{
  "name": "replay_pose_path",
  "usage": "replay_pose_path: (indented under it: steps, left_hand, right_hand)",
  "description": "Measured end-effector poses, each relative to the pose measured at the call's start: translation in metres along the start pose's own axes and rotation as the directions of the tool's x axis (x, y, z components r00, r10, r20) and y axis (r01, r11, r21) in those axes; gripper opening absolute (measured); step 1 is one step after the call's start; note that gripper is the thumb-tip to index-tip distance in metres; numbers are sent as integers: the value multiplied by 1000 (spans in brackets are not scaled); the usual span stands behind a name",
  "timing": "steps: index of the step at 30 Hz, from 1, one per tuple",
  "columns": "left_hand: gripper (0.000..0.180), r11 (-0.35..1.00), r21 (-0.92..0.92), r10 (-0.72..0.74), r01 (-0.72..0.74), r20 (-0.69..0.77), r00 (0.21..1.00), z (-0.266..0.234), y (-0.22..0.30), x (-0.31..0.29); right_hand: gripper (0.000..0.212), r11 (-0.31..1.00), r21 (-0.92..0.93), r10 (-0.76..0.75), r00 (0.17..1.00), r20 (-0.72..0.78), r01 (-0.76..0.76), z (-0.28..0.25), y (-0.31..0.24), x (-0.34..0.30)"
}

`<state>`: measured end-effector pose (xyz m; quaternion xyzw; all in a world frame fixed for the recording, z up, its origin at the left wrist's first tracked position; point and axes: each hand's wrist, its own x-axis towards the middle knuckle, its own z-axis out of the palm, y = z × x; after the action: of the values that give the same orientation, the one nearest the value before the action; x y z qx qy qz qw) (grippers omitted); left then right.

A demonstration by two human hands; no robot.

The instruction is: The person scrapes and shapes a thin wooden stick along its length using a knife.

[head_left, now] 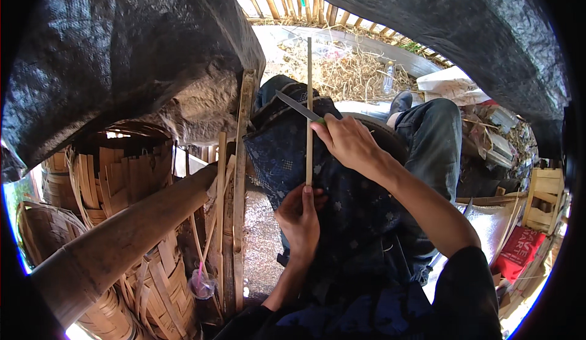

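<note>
A long, narrow bamboo strip (309, 151) stretches away from me over my lap. Its near end is pinched in my left hand (300, 218), thumb on top. My right hand (351, 141) is closed round the green handle of a knife (298, 106). The blade points to the far left and crosses the strip beyond the right hand; whether its edge touches the strip I cannot tell. Under the strip a dark patterned cloth (274, 157) covers my lap. Most of the knife handle is hidden inside my right fingers.
Woven bamboo baskets (165, 279) and a thick bamboo pole (122, 242) are on the left, near a plastic cup (202, 284) with a pink straw. Dark tarpaulin (122, 41) hangs overhead. Shavings (342, 74) and a clear bottle (388, 77) lie ahead; a red bag (519, 251) is at right.
</note>
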<state>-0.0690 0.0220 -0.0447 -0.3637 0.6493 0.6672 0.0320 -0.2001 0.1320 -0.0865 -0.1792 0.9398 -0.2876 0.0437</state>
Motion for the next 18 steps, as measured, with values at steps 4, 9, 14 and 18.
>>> replay_pose_path:
  steps: [4, 9, 14, 18]
  left_hand:
    - [28, 996, -84, -14, 13, -1, 1000, -4, -4, 9]
    - [27, 988, -135, -69, 69, 9, 998, -9, 1, 9]
    - [24, 977, -189, -97, 102, 33, 995, -11, 0, 11]
    - [23, 982, -170, -73, 78, 33, 997, -9, -3, 10]
  right_hand:
    - [33, 965, 247, -95, 996, -2, 92, -9, -2, 6]
    - [29, 957, 283, -99, 989, 107, 65, -25, -9, -32]
    - [33, 976, 211, -110, 960, 259, 55, -27, -11, -60]
    - [34, 988, 144, -91, 957, 274, 53, -22, -9, -59]
